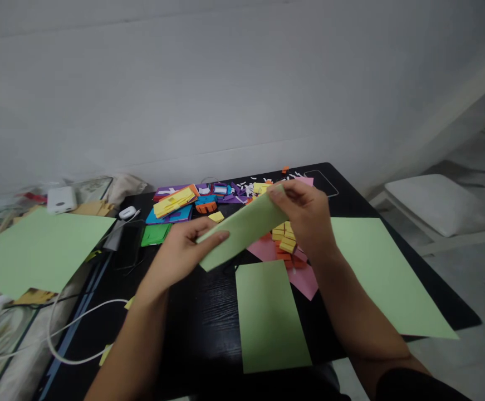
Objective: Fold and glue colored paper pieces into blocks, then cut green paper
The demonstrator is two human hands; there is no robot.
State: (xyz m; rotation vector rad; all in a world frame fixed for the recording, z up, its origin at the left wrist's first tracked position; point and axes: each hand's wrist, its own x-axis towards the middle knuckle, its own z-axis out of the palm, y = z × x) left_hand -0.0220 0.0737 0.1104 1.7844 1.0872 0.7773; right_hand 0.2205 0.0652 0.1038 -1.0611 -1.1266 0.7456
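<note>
Between my hands, above the black table, is a long strip of light green paper [242, 231], which looks folded. My left hand [187, 242] pinches its lower left end with the thumb on top. At the upper right end, my right hand [303, 209] grips it between thumb and fingers. Below the strip, a light green paper rectangle [271, 320] lies flat on the table. Small folded yellow paper pieces [287, 243] and orange ones rest on a pink sheet [307, 281], partly hidden by my right hand and the strip.
A larger green sheet [386, 273] lies on the right, another [37, 250] on the left. Stacks of yellow paper [176, 201] and green paper [156, 234] sit at the back left. A white cable [52, 328] loops over the left edge. A white stool [428, 203] stands at right.
</note>
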